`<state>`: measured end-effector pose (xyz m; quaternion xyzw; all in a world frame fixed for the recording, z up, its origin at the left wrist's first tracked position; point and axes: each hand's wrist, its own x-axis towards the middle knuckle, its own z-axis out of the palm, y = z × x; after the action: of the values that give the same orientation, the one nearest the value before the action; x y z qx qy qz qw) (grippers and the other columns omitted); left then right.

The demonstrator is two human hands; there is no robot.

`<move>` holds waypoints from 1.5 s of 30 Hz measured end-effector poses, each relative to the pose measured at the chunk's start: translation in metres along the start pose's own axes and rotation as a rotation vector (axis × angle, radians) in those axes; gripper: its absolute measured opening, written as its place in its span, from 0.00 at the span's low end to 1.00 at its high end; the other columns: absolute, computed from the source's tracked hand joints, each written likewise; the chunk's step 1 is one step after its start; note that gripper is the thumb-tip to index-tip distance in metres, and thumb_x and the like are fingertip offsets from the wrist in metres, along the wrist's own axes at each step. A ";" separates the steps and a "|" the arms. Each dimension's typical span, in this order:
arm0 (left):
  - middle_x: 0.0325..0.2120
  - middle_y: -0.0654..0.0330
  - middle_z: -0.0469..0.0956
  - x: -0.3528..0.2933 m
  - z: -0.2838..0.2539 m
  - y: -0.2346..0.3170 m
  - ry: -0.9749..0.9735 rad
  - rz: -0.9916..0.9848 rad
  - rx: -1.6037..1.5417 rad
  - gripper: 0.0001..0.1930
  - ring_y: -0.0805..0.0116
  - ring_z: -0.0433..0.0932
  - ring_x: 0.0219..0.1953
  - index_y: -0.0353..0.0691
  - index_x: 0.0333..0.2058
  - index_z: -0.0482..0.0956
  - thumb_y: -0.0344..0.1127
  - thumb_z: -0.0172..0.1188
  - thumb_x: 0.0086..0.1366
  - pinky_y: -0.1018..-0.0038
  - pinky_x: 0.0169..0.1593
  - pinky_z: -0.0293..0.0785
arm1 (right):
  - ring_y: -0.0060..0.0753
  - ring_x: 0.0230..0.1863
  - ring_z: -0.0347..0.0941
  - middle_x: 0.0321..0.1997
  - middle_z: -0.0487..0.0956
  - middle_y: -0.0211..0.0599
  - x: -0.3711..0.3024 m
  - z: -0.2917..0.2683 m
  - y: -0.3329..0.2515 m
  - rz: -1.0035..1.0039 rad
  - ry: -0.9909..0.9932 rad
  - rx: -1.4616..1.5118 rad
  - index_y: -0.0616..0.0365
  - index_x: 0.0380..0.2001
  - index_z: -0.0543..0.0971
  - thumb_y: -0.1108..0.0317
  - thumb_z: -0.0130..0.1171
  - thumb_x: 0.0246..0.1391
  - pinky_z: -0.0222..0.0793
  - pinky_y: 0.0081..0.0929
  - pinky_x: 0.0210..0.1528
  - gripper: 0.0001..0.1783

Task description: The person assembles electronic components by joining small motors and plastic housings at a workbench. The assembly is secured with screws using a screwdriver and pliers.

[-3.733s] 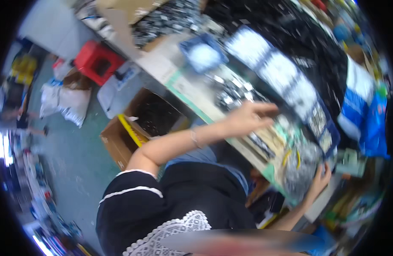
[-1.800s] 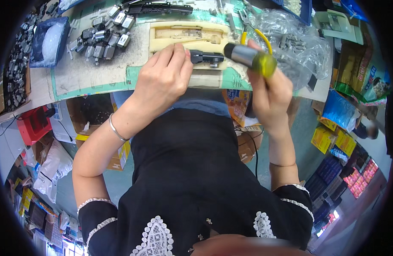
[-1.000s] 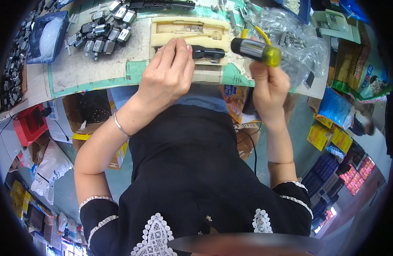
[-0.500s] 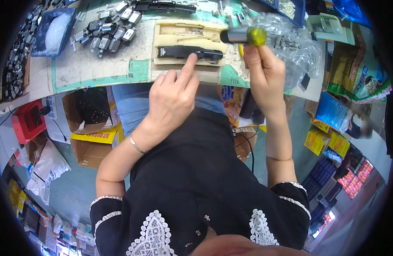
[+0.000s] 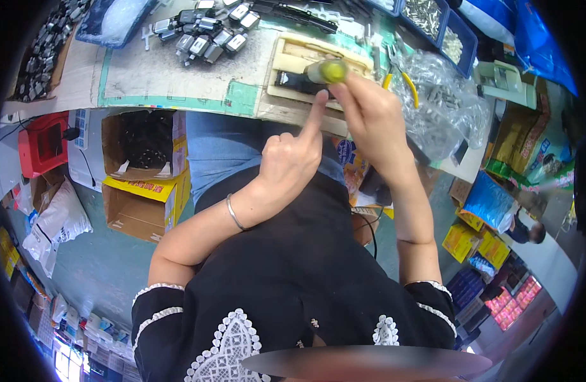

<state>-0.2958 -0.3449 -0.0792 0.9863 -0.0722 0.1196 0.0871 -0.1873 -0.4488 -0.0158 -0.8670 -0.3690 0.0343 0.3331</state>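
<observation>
While a cream tray [image 5: 288,62] cradles black casing [image 5: 291,81], left hand [image 5: 291,153] points, right hand [image 5: 375,118] grips mallet [image 5: 331,71].

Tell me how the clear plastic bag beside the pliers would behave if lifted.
The clear plastic bag looks thin and crumpled, so it's probably floppy. The small grey parts bunched there would likely shift as it sags.

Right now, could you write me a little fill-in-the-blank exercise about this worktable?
1. While the right hand grips the tool, the left hand extends its ____ finger.
2. The part lying in the cream fixture is coloured ____.
3. The pliers have ____ handles.

Missing words: index; black; yellow.
</observation>
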 end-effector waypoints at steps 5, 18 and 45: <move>0.52 0.54 0.72 -0.010 0.009 -0.001 -0.031 -0.005 -0.026 0.13 0.76 0.68 0.11 0.37 0.31 0.80 0.33 0.56 0.45 0.79 0.17 0.63 | 0.45 0.23 0.73 0.23 0.75 0.41 0.001 0.014 -0.012 -0.080 -0.211 -0.218 0.55 0.48 0.75 0.62 0.56 0.56 0.68 0.35 0.24 0.17; 0.49 0.53 0.74 0.018 -0.009 -0.021 0.074 0.013 -0.457 0.05 0.65 0.74 0.16 0.38 0.22 0.72 0.25 0.55 0.43 0.70 0.22 0.72 | 0.50 0.27 0.75 0.27 0.77 0.49 0.019 -0.015 0.003 0.197 0.186 0.056 0.58 0.47 0.73 0.63 0.50 0.60 0.67 0.39 0.28 0.14; 0.33 0.65 0.72 0.074 -0.028 -0.059 -0.028 -0.501 -1.849 0.19 0.79 0.73 0.29 0.32 0.51 0.70 0.40 0.52 0.68 0.82 0.33 0.70 | 0.46 0.32 0.72 0.30 0.77 0.47 0.002 -0.069 0.090 0.536 -0.212 -0.555 0.62 0.15 0.77 0.60 0.59 0.34 0.68 0.36 0.42 0.14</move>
<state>-0.2213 -0.2909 -0.0436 0.5156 0.0741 -0.0187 0.8534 -0.1095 -0.5314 -0.0164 -0.9813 -0.1572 0.1082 0.0259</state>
